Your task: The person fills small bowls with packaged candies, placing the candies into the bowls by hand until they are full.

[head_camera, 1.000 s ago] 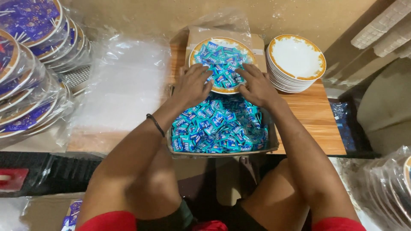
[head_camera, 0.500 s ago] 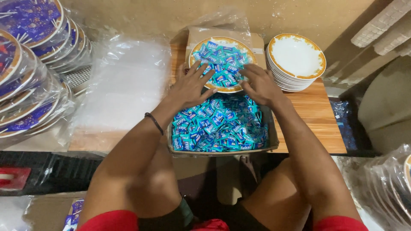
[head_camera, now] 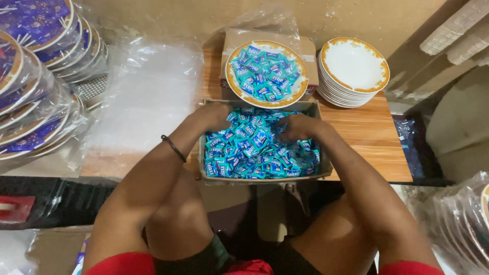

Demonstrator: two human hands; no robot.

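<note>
A cardboard box (head_camera: 210, 175) full of small blue wrapped candies (head_camera: 254, 150) sits on the wooden table in front of me. Behind it a white plate with an orange rim (head_camera: 232, 84) holds a heap of the same candies. My left hand (head_camera: 214, 116) is dug into the candies at the box's far left corner. My right hand (head_camera: 295, 127) rests in the candies at the far right, fingers curled into the pile. Whether either hand grips candies is hidden by the pile.
A stack of empty white plates with orange rims (head_camera: 355, 71) stands at the back right. Clear plastic bags (head_camera: 147, 97) lie left of the box. Wrapped filled plates (head_camera: 35, 76) are stacked at far left, more wrapped ones at the right edge (head_camera: 466, 224).
Both hands have drawn back from the rim of the candy plate and gone down into the box of candies.
</note>
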